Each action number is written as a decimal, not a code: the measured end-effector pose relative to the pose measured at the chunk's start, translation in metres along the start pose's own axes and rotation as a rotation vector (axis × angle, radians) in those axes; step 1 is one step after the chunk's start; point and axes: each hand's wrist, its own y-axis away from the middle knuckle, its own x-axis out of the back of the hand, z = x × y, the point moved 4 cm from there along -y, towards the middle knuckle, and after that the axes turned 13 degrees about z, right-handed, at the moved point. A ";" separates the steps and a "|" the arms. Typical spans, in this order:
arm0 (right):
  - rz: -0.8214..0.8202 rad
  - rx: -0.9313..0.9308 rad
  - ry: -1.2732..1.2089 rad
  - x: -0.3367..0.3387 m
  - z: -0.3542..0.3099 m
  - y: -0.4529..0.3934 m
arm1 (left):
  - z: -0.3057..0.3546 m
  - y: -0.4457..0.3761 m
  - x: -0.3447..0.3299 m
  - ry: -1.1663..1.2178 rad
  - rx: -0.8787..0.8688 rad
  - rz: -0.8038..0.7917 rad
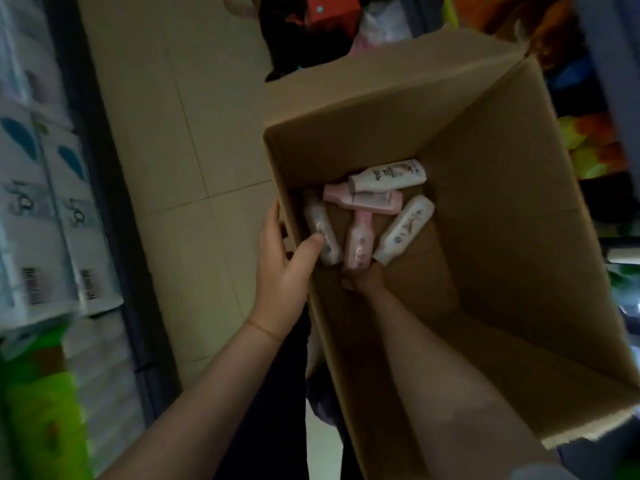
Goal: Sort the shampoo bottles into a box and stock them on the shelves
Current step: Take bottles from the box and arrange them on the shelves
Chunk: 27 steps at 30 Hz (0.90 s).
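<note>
A person stocking a shop aisle reaches into a cardboard box [485, 237] that holds a loose heap of five shampoo bottles lying on their sides at its bottom, seen from the head camera looking down. The left hand [284, 268] grips the box's left wall, thumb hooked inside over the rim and fingers spread on the outside, steadying it above the tiled floor [180, 133]. The right hand [362, 280] is deep inside at the near end of the heap, touching the base of a pink bottle [358, 247]; whether its fingers have closed on that bottle cannot be told, since the hand is dark and partly hidden. A white bottle [323, 233] lies just left of the pink one, another white bottle [405, 230] slants to its right, a second pink bottle [363, 199] lies across the far end, and a third white bottle [389, 177] lies farthest away. Shelves [41, 202] of boxed goods stand on the left, blurred; bright packets [595, 147] fill the right. The step in hand appears to be picking a bottle for the shelf. Doing it well likely means taking the pink bottle around its body, lifting it straight up clear of its neighbours, and keeping the box level with the left hand so the rest do not roll.
</note>
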 end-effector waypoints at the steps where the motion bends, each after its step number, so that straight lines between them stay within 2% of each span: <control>1: 0.009 0.004 0.021 -0.005 0.002 -0.004 | -0.004 -0.002 0.000 0.002 -0.004 0.009; 5: 0.020 -0.008 -0.068 -0.013 0.006 -0.006 | -0.015 -0.006 0.002 -0.025 -0.039 0.011; 9: -0.107 -0.067 -0.237 0.006 -0.005 0.026 | -0.007 -0.004 0.005 -0.158 -0.041 0.042; 13: -0.254 -0.045 -0.365 0.071 -0.023 0.091 | 0.032 0.019 0.012 -0.420 -0.173 0.119; 16: -0.340 0.080 -0.531 0.143 -0.039 0.160 | 0.083 0.052 -0.001 -0.436 -0.318 0.104; 18: -0.344 0.227 -0.642 0.199 -0.046 0.210 | 0.126 0.083 -0.021 -0.301 -0.258 0.010; 21: -0.232 0.503 -0.737 0.288 -0.054 0.281 | 0.202 0.150 -0.066 -0.063 -0.182 -0.283; 24: -0.044 0.675 -0.795 0.380 -0.049 0.346 | 0.280 0.230 -0.103 0.063 -0.354 -0.513; 27: 0.234 0.832 -0.785 0.468 -0.029 0.403 | 0.339 0.306 -0.135 0.090 -0.506 -0.680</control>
